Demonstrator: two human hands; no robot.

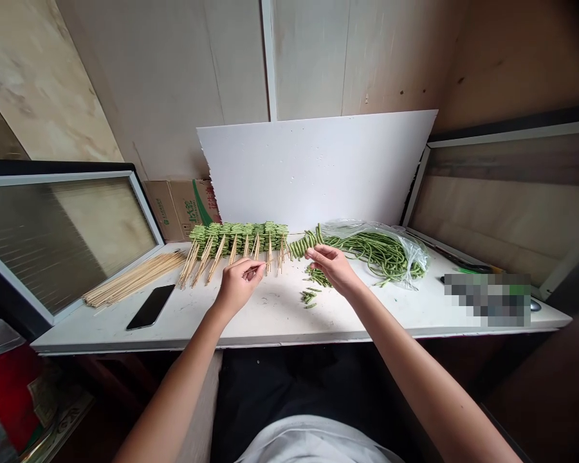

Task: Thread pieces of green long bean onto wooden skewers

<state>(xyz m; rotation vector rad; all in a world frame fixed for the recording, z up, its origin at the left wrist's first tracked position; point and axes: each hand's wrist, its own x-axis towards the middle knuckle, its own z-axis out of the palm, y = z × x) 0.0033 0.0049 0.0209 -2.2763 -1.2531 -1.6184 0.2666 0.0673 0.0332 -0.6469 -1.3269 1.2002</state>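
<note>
Left hand (237, 287) pinched closed, thumb and forefinger together on a thin skewer (254, 270), its tip pointing toward the right hand. Right hand (332, 267) palm down, fingers loosely curled above the end of a strand of long beans (313, 243); whether it grips the strand, cannot tell. The hands are near each other, well apart from the bag.

Strand runs from the hand back into a clear plastic bag (376, 252), crinkled and open, heaped with thin, dark green beans. Short cut bean pieces (309, 297) lie scattered on the white counter (270, 318) below the right hand.

Row of skewered beans (238, 238) stands along the back of the counter, green folds stacked tight, pale wooden sticks fanning toward the person. Bundle of loose bamboo skewers (135, 278) lies to the left, beside a black phone (150, 307).

Behind: white foam board (313, 168) propped against the wall, its edge ragged on the left; cardboard box (179, 209) wedged behind the row. Glass-fronted frames flank both sides. Pixelated patch hides the counter's right end
</note>
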